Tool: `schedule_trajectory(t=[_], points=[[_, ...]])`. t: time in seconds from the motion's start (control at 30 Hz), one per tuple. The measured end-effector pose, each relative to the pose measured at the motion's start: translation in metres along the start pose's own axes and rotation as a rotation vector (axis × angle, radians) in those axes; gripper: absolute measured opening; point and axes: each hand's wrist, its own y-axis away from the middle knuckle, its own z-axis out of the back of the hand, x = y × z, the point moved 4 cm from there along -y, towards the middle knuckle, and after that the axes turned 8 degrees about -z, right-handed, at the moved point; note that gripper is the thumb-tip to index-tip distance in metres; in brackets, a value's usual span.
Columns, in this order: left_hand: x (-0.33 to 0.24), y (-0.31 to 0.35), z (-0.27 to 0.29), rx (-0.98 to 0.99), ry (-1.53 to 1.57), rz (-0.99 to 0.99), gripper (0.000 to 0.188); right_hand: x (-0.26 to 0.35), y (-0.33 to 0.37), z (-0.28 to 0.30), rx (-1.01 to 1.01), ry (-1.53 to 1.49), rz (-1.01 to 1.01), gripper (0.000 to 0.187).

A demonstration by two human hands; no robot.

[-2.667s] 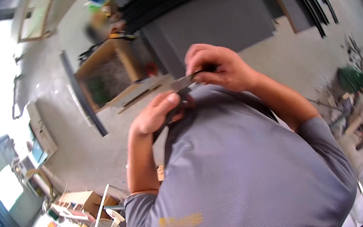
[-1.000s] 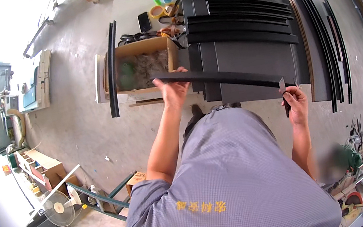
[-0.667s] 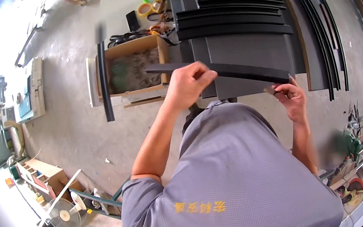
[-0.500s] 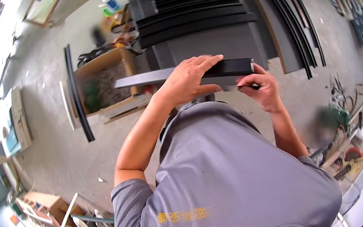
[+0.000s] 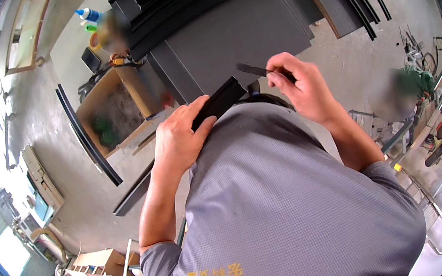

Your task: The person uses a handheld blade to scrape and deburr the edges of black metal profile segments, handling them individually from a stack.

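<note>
Concrete floor point(image 5: 58, 129) bears a cardboard box point(image 5: 113, 112) of debris; left hand point(image 5: 178, 139) clasps a black strip point(image 5: 218, 101), right hand point(image 5: 299, 82) pinches a blade point(image 5: 253, 69).

Not much room up close: the left hand point(image 5: 178, 139) is wrapped round the long black strip point(image 5: 176, 145), which runs down-left and cuts across that side. Right hand point(image 5: 299, 85) pinches a thin blade point(image 5: 253, 69), with a small open gap between the hands. Far side is blocked by stacked dark panels point(image 5: 232, 26). Far left, an open cardboard box point(image 5: 113, 114) and a curved black strip point(image 5: 88, 139) take up floor; bare concrete point(image 5: 353, 59) to the right.
</note>
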Motion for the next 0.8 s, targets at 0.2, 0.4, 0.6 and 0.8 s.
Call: schedule_trajectory(t=[0.2,0.4,0.6,0.8], points=[[0.022,0.015,-0.019,0.109,0.238,0.301,0.039,0.005,-0.005,-0.027,-0.014,0.23,0.132,0.007],[0.019,0.027,-0.022,0.103,0.215,0.316,0.039,0.007,-0.003,-0.044,0.035,0.325,0.219,0.007],[0.021,0.027,-0.025,0.109,0.267,0.327,0.038,0.003,0.0,-0.051,0.068,0.398,0.242,0.008],[0.024,0.03,-0.028,0.115,0.289,0.333,0.04,0.006,-0.006,-0.036,-0.022,0.462,0.197,0.007]])
